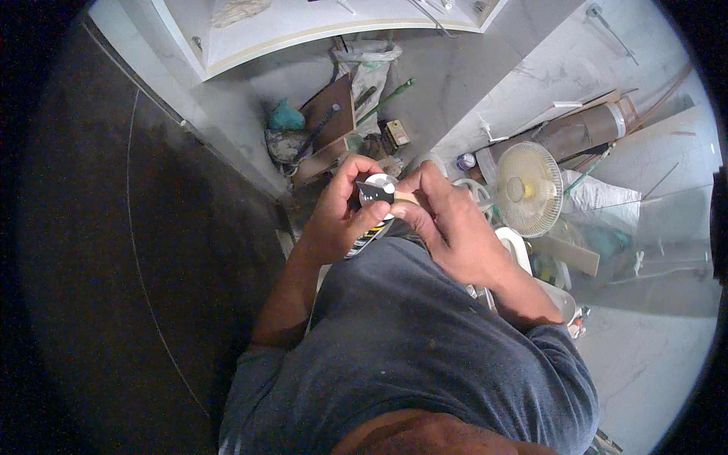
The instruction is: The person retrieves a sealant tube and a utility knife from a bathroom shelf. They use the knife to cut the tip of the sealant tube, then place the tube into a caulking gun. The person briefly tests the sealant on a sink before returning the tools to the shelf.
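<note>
My left hand [341, 206] is closed around a white round-topped container [379, 180], held in front of my chest. A dark flat blade-like piece [373, 194] lies across its top, under my left thumb. From it a short tan handle [408, 199] runs to the right, pinched between the thumb and fingers of my right hand [449, 220]. Below the left hand a surface with black, white and yellow stripes [366, 240] shows; whether it belongs to the container I cannot tell. My hands partly hide both things.
At the right stands a round fan [528, 188] with a pale grille, near a long brown roll [561, 136] and a white sack [603, 203]. Ahead, boards [334, 102] and a teal bag [287, 115] lie beside a wall. A white shelf [303, 26] spans the far side.
</note>
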{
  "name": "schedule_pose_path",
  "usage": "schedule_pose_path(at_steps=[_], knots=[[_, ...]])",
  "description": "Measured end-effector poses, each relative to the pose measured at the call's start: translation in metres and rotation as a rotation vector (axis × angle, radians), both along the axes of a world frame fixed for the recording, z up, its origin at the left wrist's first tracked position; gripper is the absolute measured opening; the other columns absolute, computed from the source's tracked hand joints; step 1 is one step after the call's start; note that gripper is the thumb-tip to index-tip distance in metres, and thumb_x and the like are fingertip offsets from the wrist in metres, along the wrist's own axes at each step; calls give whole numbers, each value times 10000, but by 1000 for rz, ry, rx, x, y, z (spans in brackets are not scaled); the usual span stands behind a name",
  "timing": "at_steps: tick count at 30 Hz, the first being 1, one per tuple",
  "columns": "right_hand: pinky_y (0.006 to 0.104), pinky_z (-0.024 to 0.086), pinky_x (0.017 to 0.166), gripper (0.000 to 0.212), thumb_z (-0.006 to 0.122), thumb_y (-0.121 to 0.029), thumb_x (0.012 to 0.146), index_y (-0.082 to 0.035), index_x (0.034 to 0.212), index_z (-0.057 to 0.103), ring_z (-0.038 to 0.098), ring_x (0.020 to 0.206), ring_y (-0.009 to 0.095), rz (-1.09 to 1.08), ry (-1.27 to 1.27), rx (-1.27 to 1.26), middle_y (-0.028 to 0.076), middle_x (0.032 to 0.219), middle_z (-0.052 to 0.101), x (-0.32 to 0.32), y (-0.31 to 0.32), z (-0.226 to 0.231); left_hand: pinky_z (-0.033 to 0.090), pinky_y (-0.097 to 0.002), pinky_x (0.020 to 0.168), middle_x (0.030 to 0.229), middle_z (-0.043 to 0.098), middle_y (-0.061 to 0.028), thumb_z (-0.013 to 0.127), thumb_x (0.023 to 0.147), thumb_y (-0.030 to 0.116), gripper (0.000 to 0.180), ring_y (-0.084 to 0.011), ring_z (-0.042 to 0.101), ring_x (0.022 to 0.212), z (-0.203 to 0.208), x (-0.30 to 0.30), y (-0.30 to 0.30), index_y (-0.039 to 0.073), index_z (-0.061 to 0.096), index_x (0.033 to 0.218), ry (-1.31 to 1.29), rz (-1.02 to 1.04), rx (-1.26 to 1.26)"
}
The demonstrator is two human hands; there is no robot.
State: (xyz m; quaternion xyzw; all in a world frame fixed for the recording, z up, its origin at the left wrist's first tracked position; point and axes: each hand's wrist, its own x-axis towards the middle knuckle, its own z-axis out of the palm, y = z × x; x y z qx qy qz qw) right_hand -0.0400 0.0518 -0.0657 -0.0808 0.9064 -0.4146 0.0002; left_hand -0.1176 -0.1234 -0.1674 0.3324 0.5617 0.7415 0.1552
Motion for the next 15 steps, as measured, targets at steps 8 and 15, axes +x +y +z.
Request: schedule_pose_path(at_steps=[8, 15], knots=[[428, 479, 740, 226, 625, -171, 983, -5, 1109, 537, 660, 867, 391, 71, -29, 17, 203, 944, 664, 1, 7, -1, 461, -252, 848, 1110, 547, -26, 718, 932, 219, 365, -92, 533, 1000, 3, -4, -7, 24, 562, 1199, -215, -239, -17], [524, 473, 763, 217, 622, -151, 964, -30, 1114, 522, 611, 932, 491, 123, -20, 24, 239, 960, 641, 3, 11, 1, 452, -281, 907, 1123, 563, -22, 734, 921, 243, 456, -103, 530, 1029, -7, 3, -1, 22, 539, 1269, -135, -217, 49]])
